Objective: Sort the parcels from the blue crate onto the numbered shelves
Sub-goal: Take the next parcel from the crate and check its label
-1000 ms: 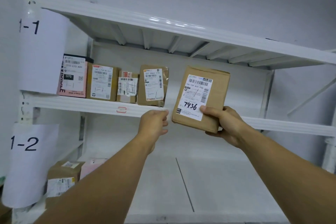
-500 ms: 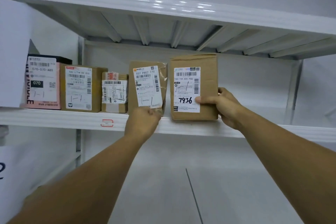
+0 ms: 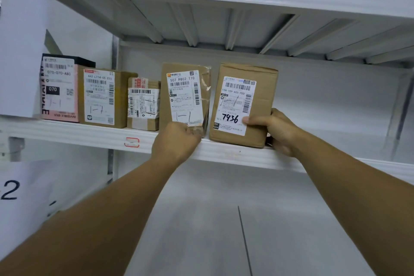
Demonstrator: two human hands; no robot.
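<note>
On shelf (image 3: pixel 78 134), R hand (image 3: pixel 277 132) grips 7936 parcel (image 3: pixel 264 87); L hand (image 3: pixel 177 141) pinches 507 parcel (image 3: pixel 186 96).

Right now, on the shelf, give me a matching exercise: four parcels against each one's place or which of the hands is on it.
1. pink and black box labelled 070
2. small taped cardboard box
3. brown wrapped parcel labelled 507 P802 T70
4. brown cardboard parcel marked 7936

A. right hand holds it
B. farthest left
C. shortest in the row
D. left hand pinches its bottom corner

Pairs: 1-B, 2-C, 3-D, 4-A
</note>
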